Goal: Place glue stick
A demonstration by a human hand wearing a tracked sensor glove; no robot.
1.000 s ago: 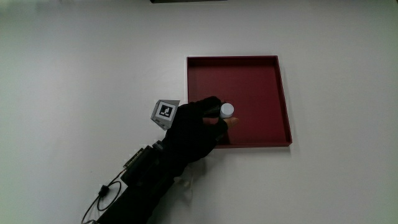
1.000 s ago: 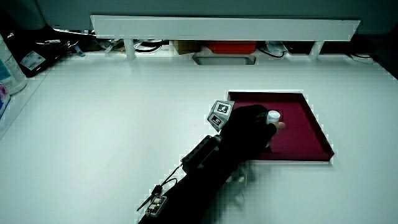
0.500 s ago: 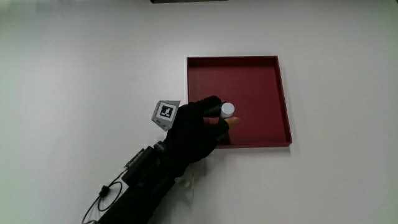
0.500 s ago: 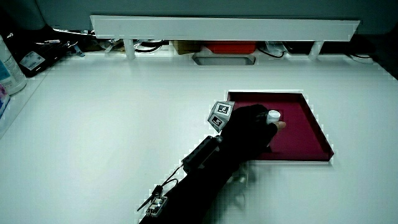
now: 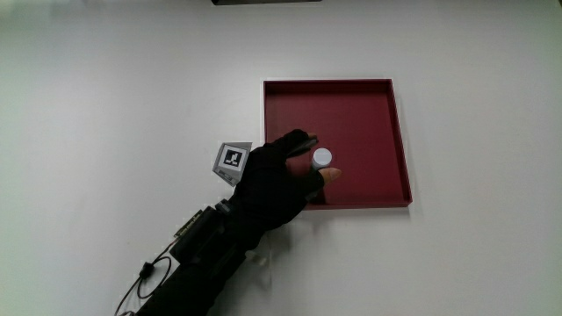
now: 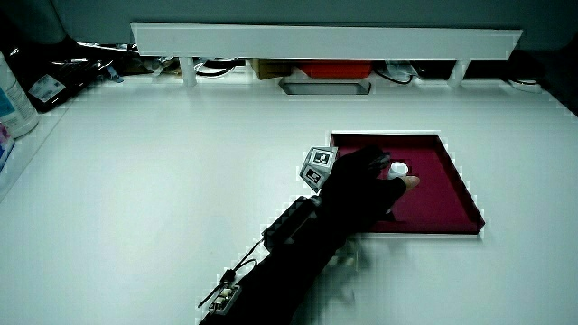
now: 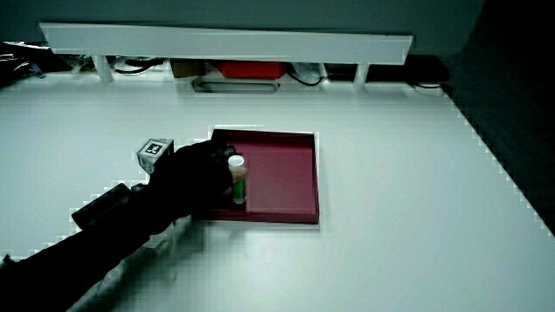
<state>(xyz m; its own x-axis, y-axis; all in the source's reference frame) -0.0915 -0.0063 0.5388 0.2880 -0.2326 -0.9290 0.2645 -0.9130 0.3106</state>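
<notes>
one shallow dark red square tray (image 5: 397,132) lies on the white table (image 5: 114,96), and in it stands a small glue stick with a white cap and a greenish body (image 7: 236,179). the stick is upright on the tray floor, close to the tray wall nearest the person and toward the corner where the hand reaches in. from above only its round white cap (image 5: 322,158) shows; in a side view the cap (image 6: 398,168) sits just past the fingertips.

one hand in a black glove (image 5: 274,180) reaches over the near corner of the tray, its forearm (image 5: 206,250) trailing back toward the person across the bare table. the small patterned cube (image 5: 233,159) on the back of the glove sits outside the tray, above the table beside the tray's wall. the fingers (image 5: 297,142) are loosely parted around the stick: one dark finger lies on one side of the cap with a sliver of red tray floor showing between them, and a bare fingertip (image 5: 331,175) sits on the side nearer the person, just beside the cap. from above the fingers look apart from the cap, relaxed rather than clamped. in a side view the hand (image 7: 198,178) sits right up against the stick's body, and i cannot tell from there whether glove and stick touch.

some dark hardware and a thin cable (image 5: 145,274) ride on the forearm near the wrist. a low white partition (image 6: 325,41) runs along the table's edge farthest from the person, seen in both side views.
</notes>
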